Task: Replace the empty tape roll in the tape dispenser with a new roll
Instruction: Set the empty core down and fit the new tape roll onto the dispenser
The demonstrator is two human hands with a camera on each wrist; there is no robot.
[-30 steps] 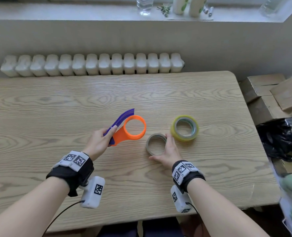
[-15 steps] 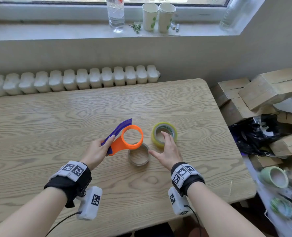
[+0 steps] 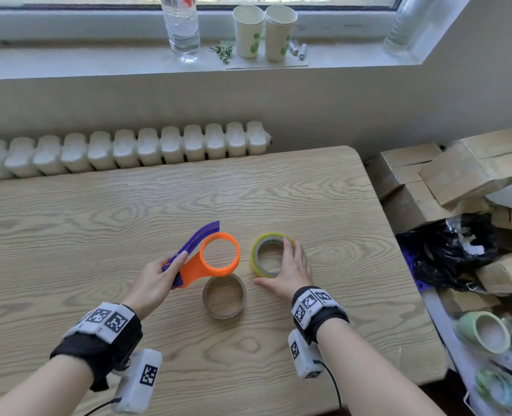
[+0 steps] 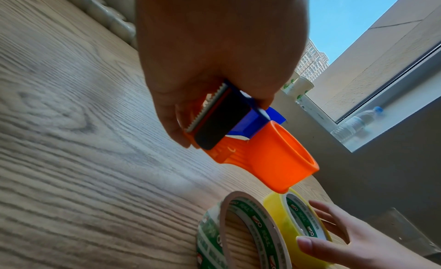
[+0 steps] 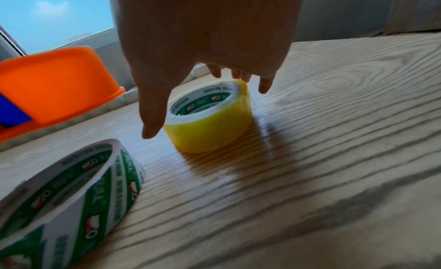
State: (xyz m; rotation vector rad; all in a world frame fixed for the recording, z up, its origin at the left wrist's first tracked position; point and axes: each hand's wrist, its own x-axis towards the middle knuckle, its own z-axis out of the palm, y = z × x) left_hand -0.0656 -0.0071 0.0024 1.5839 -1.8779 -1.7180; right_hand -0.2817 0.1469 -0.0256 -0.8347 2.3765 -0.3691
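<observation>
My left hand (image 3: 155, 280) grips the handle of the orange and blue tape dispenser (image 3: 212, 259) and holds it above the wooden table (image 3: 98, 235); its orange ring (image 4: 279, 159) carries no roll. The empty cardboard core (image 3: 224, 295) lies flat on the table just below the ring. The new yellow tape roll (image 3: 259, 253) lies flat to the right. My right hand (image 3: 287, 271) hovers over it with fingers spread, fingertips (image 5: 263, 86) at its far rim and thumb (image 5: 150, 125) at its near left side. Contact with the roll (image 5: 210, 129) is unclear.
A radiator (image 3: 122, 151) runs along the table's far edge under a windowsill with a water bottle (image 3: 181, 25) and two paper cups (image 3: 262, 31). Cardboard boxes (image 3: 459, 169), a black bag (image 3: 450, 253) and more tape rolls (image 3: 483, 331) are piled off the table's right side.
My right hand has left the empty core and moved right and forward over the yellow roll. The dispenser stays held in my left hand. The head view has tilted up.
</observation>
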